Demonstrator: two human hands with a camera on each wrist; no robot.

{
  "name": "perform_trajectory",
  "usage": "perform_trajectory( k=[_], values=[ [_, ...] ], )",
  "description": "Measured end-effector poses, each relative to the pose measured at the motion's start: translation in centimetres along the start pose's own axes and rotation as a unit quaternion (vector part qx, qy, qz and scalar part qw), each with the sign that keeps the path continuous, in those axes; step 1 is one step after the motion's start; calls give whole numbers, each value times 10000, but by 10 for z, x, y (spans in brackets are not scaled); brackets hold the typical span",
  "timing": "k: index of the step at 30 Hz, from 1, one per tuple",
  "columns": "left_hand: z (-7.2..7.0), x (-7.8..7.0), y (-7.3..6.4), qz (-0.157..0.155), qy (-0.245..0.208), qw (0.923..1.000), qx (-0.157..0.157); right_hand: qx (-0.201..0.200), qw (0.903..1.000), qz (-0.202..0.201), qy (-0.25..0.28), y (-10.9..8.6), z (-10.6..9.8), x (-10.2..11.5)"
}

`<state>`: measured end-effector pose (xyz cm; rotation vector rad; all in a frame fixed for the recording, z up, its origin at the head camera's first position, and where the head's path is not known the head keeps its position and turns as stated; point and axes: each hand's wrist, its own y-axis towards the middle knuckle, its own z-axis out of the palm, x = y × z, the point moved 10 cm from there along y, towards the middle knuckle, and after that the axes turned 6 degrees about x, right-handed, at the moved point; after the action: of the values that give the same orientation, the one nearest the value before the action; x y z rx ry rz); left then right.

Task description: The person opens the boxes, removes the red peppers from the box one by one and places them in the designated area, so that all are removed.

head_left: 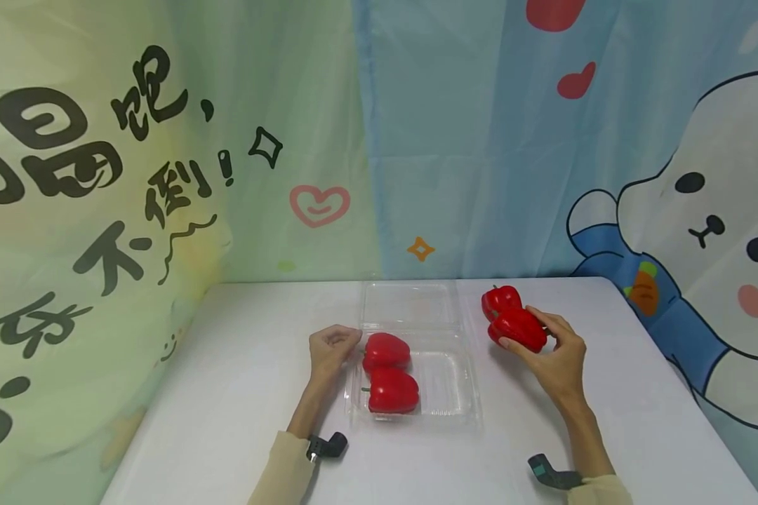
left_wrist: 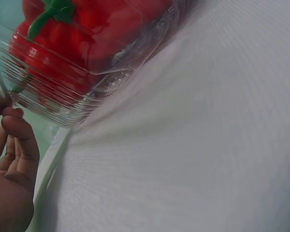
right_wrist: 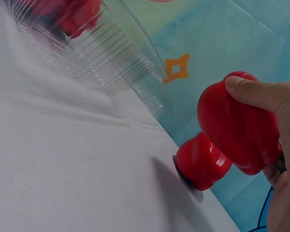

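My right hand (head_left: 559, 358) grips a red bell pepper (right_wrist: 237, 123) between thumb and fingers, held up above the white table. Just behind it, another red bell pepper (head_left: 500, 300) rests on the tabletop, partly overlapped by the held one in the head view. A clear plastic clamshell box (head_left: 445, 382) lies with its lid (head_left: 410, 305) folded back. Two red bell peppers, a rear one (head_left: 387, 352) and a front one (head_left: 393, 391), sit in its left half, green stems pointing left. At the box's left rim, my left hand (head_left: 331, 351) pinches the edge with thumb and forefinger.
The white table (head_left: 227, 421) ends at the back against a printed curtain (head_left: 278, 91). A small dark camera (head_left: 328, 446) is strapped to the left wrist, and another camera (head_left: 552, 473) to the right.
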<state>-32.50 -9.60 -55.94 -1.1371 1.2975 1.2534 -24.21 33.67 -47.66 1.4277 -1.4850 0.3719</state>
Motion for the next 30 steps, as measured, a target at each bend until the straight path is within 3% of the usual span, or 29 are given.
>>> perform_trajectory(
  k=[12,30],
  values=[
    [0,-1,1,-14,-92,10000,-37,-209,9997,-117,27,3,-10,-5],
    [0,-2,0,-33,134,9999,-46,-437,9990,120,23,1,-19,-16]
  ],
)
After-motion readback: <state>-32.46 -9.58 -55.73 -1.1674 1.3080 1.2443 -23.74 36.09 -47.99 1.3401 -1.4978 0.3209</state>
